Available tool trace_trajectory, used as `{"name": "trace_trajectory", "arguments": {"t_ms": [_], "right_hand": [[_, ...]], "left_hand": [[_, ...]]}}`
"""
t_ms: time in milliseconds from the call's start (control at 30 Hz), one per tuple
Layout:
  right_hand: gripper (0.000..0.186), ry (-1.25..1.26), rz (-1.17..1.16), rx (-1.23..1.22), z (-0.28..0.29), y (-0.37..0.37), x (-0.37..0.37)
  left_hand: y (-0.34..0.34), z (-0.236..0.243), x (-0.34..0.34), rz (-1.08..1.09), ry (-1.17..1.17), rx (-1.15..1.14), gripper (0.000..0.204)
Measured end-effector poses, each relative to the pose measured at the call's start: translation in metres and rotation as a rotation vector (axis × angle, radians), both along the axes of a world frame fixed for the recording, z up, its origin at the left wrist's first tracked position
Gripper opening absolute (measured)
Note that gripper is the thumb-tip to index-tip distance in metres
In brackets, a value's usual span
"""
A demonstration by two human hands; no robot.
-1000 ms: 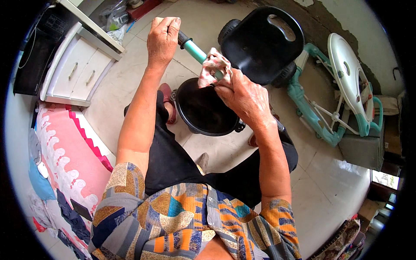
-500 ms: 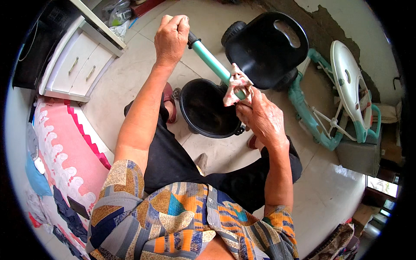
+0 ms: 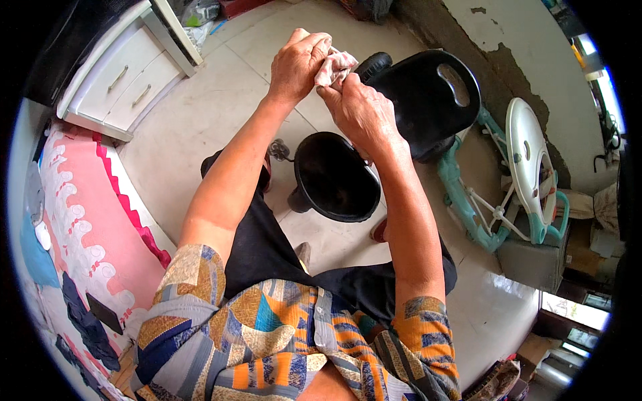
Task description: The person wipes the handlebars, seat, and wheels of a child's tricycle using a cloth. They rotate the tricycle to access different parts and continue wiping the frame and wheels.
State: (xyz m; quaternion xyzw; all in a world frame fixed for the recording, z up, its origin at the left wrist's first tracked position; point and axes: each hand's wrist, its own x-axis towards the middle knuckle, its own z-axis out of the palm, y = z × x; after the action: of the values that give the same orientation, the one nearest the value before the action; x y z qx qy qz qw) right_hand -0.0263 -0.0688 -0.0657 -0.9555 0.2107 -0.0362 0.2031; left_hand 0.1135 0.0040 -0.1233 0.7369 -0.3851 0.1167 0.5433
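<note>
My left hand (image 3: pixel 294 70) is closed in a fist at the far side, where the end of the pale green push handle was; hand and cloth now hide that handle. Pressed up against this fist is a crumpled white and pink patterned cloth (image 3: pixel 336 69). My right hand (image 3: pixel 366 113) pinches the cloth from the near side, its fingers bent around it. Below my hands, between my feet, sits a black bucket-shaped part (image 3: pixel 338 180) with a small wheel at its left. A black seat panel (image 3: pixel 428 97) with an oval cut-out stands just right of my right hand.
A green and white folding frame with a white oval top (image 3: pixel 525 150) stands at right beside a grey box (image 3: pixel 531 260). White drawers (image 3: pixel 127 83) are at the far left, above a bed with a pink cover (image 3: pixel 90 207). A crumbling wall edge runs along the far right.
My right hand has slid the cloth up and left to the handle's end, beside my left hand. My left hand has shifted right. The green tube no longer shows, and the view has tilted slightly.
</note>
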Motion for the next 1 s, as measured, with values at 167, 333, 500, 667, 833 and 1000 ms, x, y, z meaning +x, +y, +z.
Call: {"name": "trace_trajectory", "arguments": {"t_ms": [167, 333, 500, 667, 833, 1000], "right_hand": [[0.045, -0.017, 0.019, -0.039, -0.007, -0.003, -0.021], [0.035, -0.109, 0.087, -0.219, -0.031, -0.010, -0.098], [0.031, -0.005, -0.019, -0.269, -0.040, -0.015, -0.172], [0.031, 0.041, -0.045, -0.314, -0.044, -0.016, -0.197], [0.036, -0.028, -0.109, -0.168, -0.038, -0.003, -0.166], [0.040, -0.140, -0.014, -0.151, -0.028, 0.008, -0.098]], "left_hand": [[-0.001, 0.000, -0.002, 0.071, -0.044, 0.086, 0.027], [-0.004, -0.001, -0.005, 0.137, -0.026, 0.126, 0.029], [-0.008, -0.002, -0.010, 0.149, -0.038, 0.064, 0.028], [-0.009, -0.001, -0.016, 0.150, -0.056, 0.046, 0.026], [-0.015, -0.006, -0.014, 0.156, -0.071, 0.016, 0.027], [-0.015, -0.010, -0.011, 0.186, -0.082, 0.023, 0.026]]}}
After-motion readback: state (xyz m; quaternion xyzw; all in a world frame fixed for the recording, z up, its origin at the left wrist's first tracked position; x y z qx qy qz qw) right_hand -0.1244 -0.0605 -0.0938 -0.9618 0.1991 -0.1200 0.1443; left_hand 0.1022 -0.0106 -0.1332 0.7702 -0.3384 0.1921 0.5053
